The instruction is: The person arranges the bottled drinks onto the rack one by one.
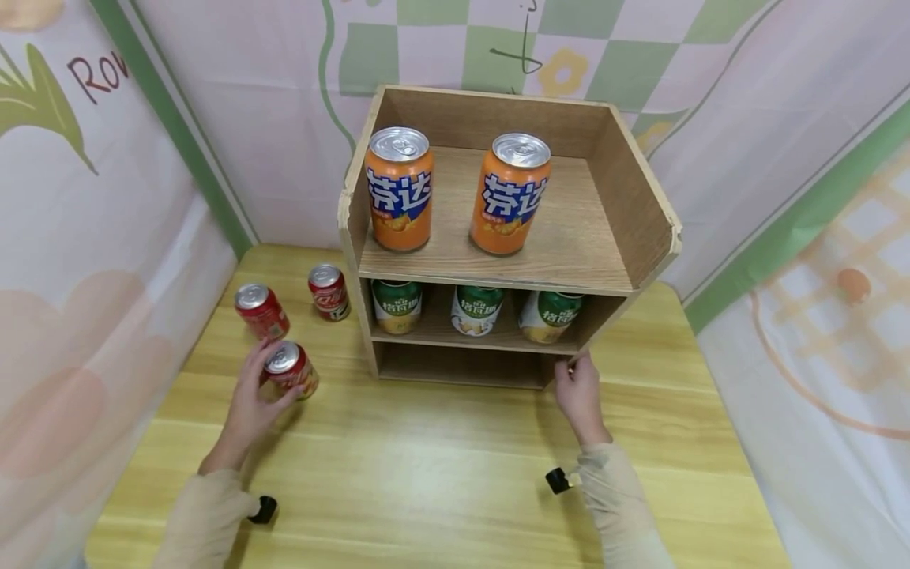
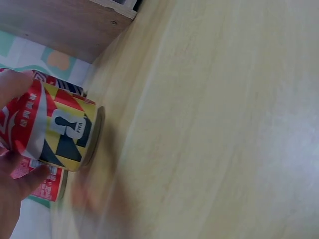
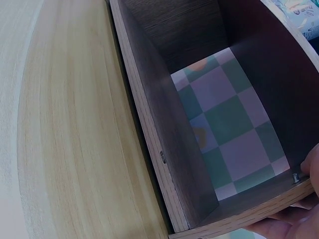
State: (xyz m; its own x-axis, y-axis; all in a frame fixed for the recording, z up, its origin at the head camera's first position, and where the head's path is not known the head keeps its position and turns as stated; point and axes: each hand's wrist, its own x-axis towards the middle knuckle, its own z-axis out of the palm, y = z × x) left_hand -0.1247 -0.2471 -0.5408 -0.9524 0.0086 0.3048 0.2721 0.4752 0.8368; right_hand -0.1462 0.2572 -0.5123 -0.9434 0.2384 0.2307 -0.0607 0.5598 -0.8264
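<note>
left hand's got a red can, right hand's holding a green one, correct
Wrong about the right hand: it grips the side of the wooden shelf, not a can, as the right wrist view shows. The left hand does have a red can.

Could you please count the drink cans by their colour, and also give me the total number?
Orange cans: 2
Green-topped cans: 3
Red cans: 3, including the one in the left hand
Total: 8
</note>
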